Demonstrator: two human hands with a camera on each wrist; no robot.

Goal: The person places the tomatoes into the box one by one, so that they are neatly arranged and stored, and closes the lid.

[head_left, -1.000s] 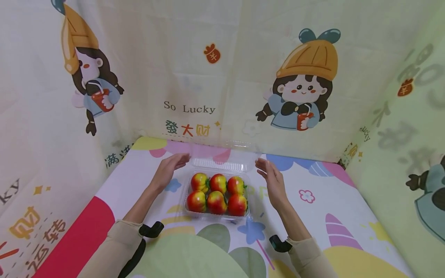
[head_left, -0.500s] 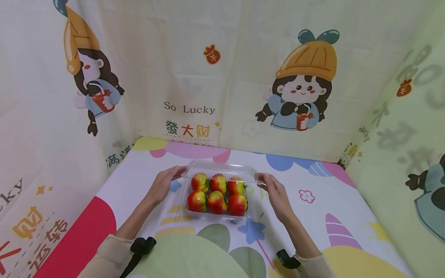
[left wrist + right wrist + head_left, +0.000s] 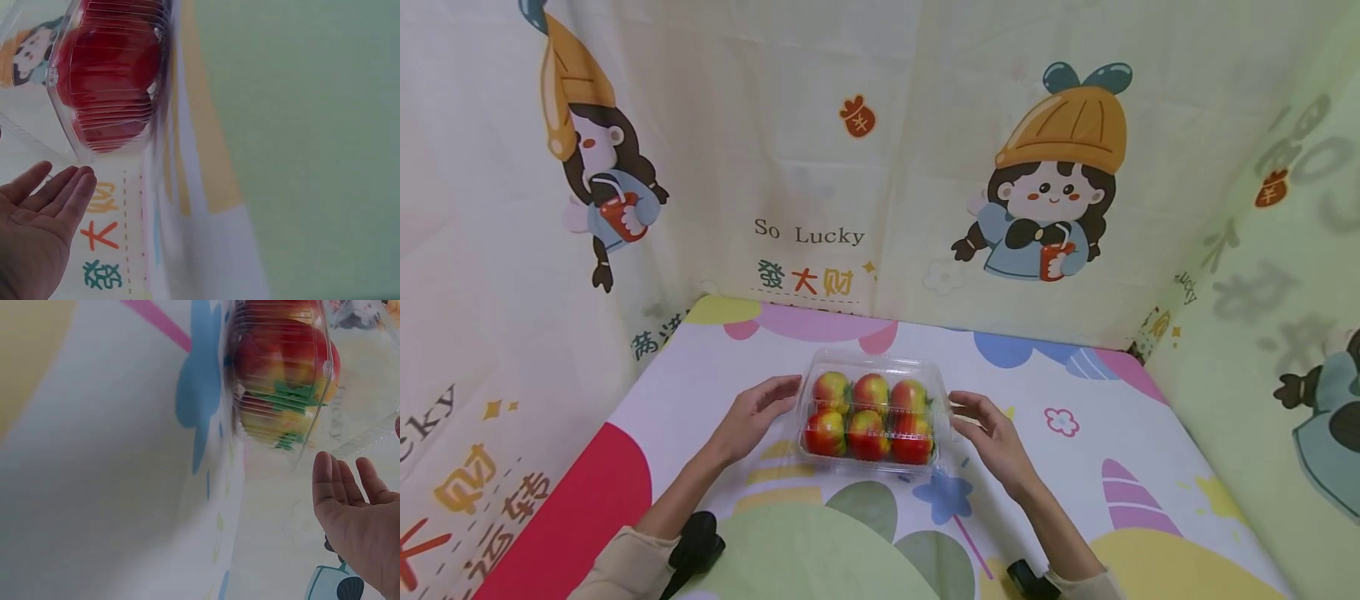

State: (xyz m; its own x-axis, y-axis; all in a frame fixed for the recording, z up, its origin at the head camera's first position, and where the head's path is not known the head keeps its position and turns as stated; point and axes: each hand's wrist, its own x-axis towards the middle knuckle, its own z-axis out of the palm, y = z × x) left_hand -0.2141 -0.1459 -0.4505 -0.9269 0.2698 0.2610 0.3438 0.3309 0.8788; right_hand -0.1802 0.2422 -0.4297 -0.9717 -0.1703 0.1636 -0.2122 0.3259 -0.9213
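A clear plastic clamshell box (image 3: 867, 468) stands mid-table, with several red-and-yellow fruits (image 3: 868, 435) in two rows inside. Its hinged clear lid (image 3: 880, 363) leans forward over the fruits, partly lowered and tilted. At the box's left side is my left hand (image 3: 752, 421), its fingers extended by the lid's edge. On the opposite side my right hand (image 3: 994, 437) lies likewise, fingertips close to the lid. Both wrist views show the fingers (image 3: 72, 203) nearly straight and gripping nothing; whether the fingertips touch the lid I cannot tell. Green leaves (image 3: 290, 397) show on some fruits.
A patterned cloth (image 3: 865, 542) covers the table. Pale printed curtains (image 3: 910, 167) hang along the back and both sides, close to the table's edges. Dark wrist mounts (image 3: 696, 542) sit at both sleeves.
The lid has swung from lying back behind the box, up and forward over the fruits. Both hands came to its sides, then moved down and toward me with it.
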